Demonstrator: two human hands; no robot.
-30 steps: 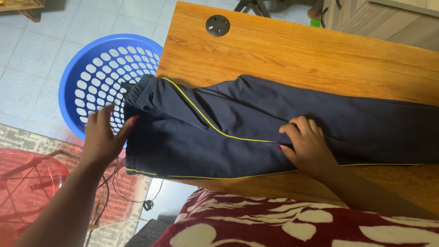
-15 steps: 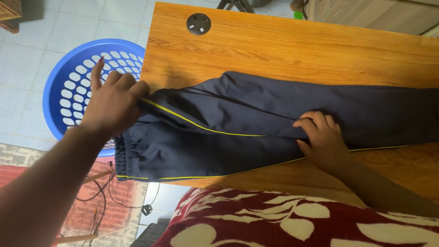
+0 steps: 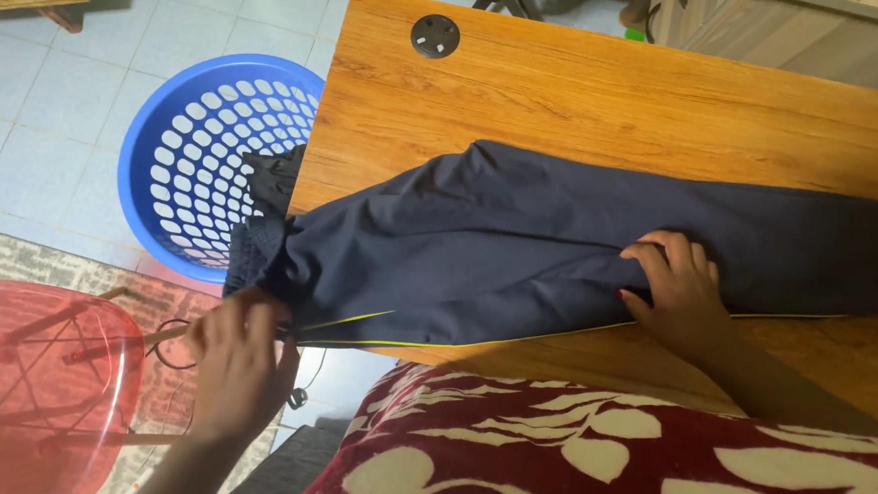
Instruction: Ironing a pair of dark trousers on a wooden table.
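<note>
Navy trousers (image 3: 519, 238) flat across bench (image 3: 591, 99), waistband overhanging left edge. Left hand (image 3: 237, 360) pinches waistband corner; right hand (image 3: 677, 290) presses mid-leg, fingers curled. Soft, light, floppy fabric; grip best at waistband or hem.

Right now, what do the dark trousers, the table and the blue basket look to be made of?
Trousers: thin woven synthetic, probably; matte navy, soft creases, yellow piping. Table: wood or wood-look laminate, with orange grain and a slight sheen. Basket: moulded plastic, glossy blue, with regular oval holes.
</note>
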